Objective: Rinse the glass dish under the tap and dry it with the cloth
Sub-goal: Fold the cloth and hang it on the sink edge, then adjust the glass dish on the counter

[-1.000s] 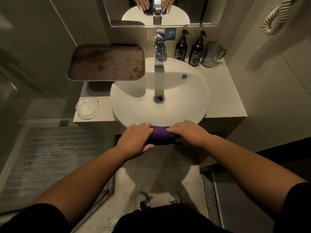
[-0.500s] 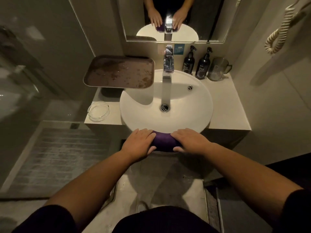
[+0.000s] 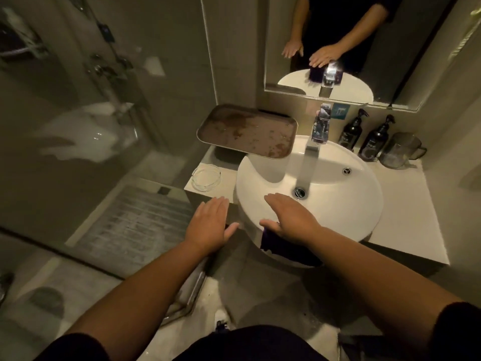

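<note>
A clear glass dish (image 3: 206,177) sits on the counter's left corner, beside the round white basin (image 3: 346,217). The tap (image 3: 313,149) stands over the basin with no water running. A purple cloth (image 3: 283,247) hangs over the basin's front rim. My right hand (image 3: 289,217) lies flat on the rim with its palm over the top of the cloth. My left hand (image 3: 210,225) hovers flat and empty left of the basin, just short of the counter corner and below the dish.
A stained brown tray (image 3: 247,130) rests partly over the basin's back left. Two dark pump bottles (image 3: 364,136) and a clear jug (image 3: 399,149) stand at the back right. A mirror (image 3: 338,48) hangs above; a glass shower wall (image 3: 104,126) is on the left.
My left hand has come off the cloth and moved left toward the counter corner. My right hand has slid forward over the rim. My head has turned left.
</note>
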A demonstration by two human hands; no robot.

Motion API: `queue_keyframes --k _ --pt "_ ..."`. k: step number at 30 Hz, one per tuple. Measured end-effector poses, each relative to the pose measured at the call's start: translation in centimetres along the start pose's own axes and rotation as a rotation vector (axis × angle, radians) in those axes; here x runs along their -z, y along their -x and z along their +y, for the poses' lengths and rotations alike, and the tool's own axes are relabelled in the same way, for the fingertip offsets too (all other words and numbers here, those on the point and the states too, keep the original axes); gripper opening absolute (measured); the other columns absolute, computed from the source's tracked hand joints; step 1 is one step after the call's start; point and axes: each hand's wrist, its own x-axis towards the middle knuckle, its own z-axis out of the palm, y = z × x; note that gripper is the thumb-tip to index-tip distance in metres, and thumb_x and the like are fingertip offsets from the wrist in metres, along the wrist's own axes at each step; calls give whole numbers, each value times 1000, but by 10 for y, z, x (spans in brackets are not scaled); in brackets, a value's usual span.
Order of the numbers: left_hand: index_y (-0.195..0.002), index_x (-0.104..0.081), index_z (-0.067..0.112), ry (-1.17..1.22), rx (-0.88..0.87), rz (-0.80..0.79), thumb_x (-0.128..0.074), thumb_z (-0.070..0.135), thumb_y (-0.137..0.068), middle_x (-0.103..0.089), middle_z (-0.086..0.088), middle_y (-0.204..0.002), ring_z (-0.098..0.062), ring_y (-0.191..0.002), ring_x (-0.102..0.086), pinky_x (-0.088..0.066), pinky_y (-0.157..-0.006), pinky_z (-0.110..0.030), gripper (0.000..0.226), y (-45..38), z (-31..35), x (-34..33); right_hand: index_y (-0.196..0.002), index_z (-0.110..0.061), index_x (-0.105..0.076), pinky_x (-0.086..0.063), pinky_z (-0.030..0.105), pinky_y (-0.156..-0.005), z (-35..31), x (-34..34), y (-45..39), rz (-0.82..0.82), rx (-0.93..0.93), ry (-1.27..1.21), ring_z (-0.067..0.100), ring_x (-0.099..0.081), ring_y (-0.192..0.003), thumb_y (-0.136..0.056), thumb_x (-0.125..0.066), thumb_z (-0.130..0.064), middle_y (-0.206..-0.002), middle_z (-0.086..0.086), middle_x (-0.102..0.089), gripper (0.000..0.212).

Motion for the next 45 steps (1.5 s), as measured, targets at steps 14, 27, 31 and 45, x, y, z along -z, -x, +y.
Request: queue_keyframes --k 14,27,31,45 --pt "-150 -27 12 117 149 -39 -60 50 -89 -35 -9 -154 -27 -143 -30 -26 -118 -42 79 -86 -138 -12 -152 -23 -30 -32 40 -115 -65 -34 -154 -84 -37 -100 24 -37 -143 -89 -61 -55 -159 0 -34 77" --pt "-153 -16 11 354 206 -267 -78 42 -77 -23 -10 -160 -29 -144 -28 -30 -113 -41 103 -159 -181 -33 -156 -13 -15 -23 39 -119 -76 -76 -260 -240 -135 -87 28 -23 -149 -81 -76 -48 -164 9 -17 103" --pt "-153 -14 16 398 208 -331 -80 48 -70 -25 -6 -158 -28 -141 -32 -36 -110 -43 111 -172 -186 -43 -157 -11 -8 -22 37 -119 -69 -87 -277 -275 -146 -67 28 -18 -150 -77 -79 -48 -165 11 -10 113" --pt "-153 -19 15 533 257 -311 -79 32 -77 -33 -9 -154 -26 -137 -38 -35 -106 -33 99 -178 -181 -46 -150 -15 -26 -45 35 -107 -58 -90 -291 -237 -166 -290 24 -44 -131 -69 -87 -39 -149 5 -33 104"
